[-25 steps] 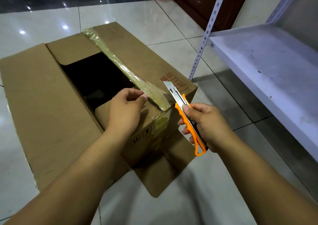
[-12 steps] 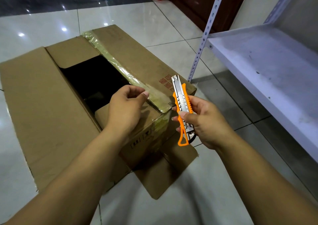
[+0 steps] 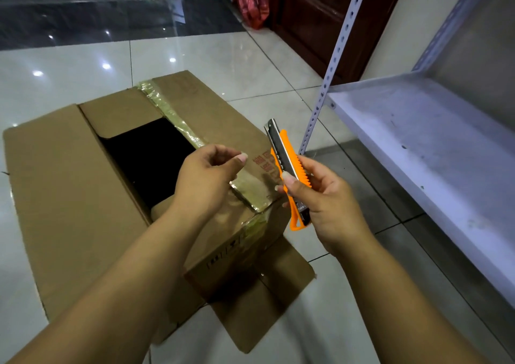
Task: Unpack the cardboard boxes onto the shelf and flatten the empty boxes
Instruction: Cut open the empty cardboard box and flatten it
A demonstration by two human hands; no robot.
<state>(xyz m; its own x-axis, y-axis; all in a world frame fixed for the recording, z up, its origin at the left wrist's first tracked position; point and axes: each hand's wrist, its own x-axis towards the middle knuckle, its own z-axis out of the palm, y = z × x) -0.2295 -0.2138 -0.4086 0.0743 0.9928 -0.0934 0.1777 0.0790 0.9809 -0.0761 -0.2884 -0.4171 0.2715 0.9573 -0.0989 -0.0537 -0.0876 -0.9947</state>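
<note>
A large cardboard box (image 3: 69, 196) stands on the tiled floor with its left flap folded out and a dark opening in the middle. Yellowish tape (image 3: 250, 191) runs along the edge of its right flap, which still lies over the box. My left hand (image 3: 206, 177) hovers over the near end of the box with loosely curled fingers, holding nothing. My right hand (image 3: 326, 205) grips an orange utility knife (image 3: 287, 166) just right of the box, tip pointing up and away, blade drawn in.
A grey metal shelf (image 3: 418, 146) with a perforated upright post (image 3: 331, 65) stands to the right, its board bare. A loose cardboard flap (image 3: 264, 302) lies on the floor below the box. A red bag (image 3: 252, 1) and a dark door (image 3: 320, 15) are far back.
The knife blade, out a second ago, has been drawn in, and my right hand has turned the knife upright. My left hand has lifted off the taped flap.
</note>
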